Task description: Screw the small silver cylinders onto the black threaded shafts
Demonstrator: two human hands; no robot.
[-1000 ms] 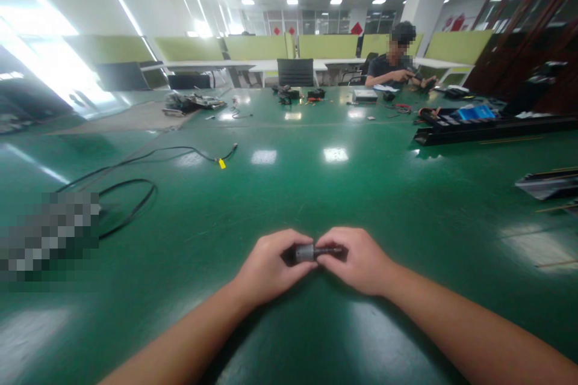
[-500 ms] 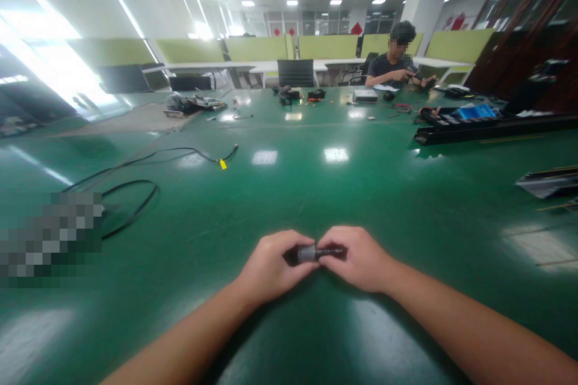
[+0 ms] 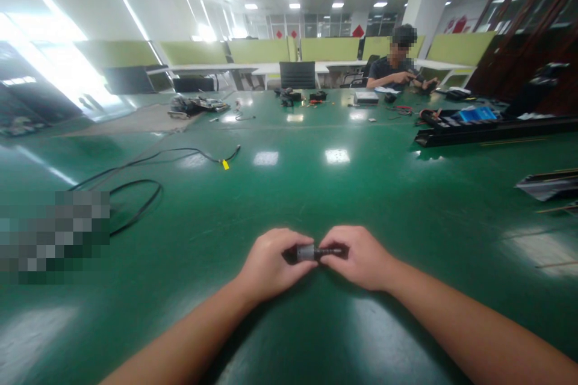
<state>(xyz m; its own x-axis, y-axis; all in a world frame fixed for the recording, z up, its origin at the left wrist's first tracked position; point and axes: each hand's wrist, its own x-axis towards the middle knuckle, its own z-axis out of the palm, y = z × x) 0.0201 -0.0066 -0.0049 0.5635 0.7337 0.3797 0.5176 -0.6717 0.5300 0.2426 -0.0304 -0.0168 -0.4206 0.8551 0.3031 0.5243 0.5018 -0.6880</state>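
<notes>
A small cylindrical part (image 3: 311, 252), grey in the middle and black at its ends, sits between my two hands just above the green table (image 3: 316, 192). My left hand (image 3: 271, 264) grips its left, thicker end with fingers curled around it. My right hand (image 3: 359, 257) pinches the thinner black end on the right. Both hands rest on or close to the table top near its front edge. Much of the part is hidden by my fingers.
A black cable (image 3: 135, 192) with a yellow tag (image 3: 223, 164) loops at left, beside a pixelated patch. Long black trays (image 3: 492, 126) and strips lie at right. A person (image 3: 397, 66) sits working at the far side among tools and small parts.
The view has tilted slightly; my hands and the part stay in nearly the same place, still gripping it.
</notes>
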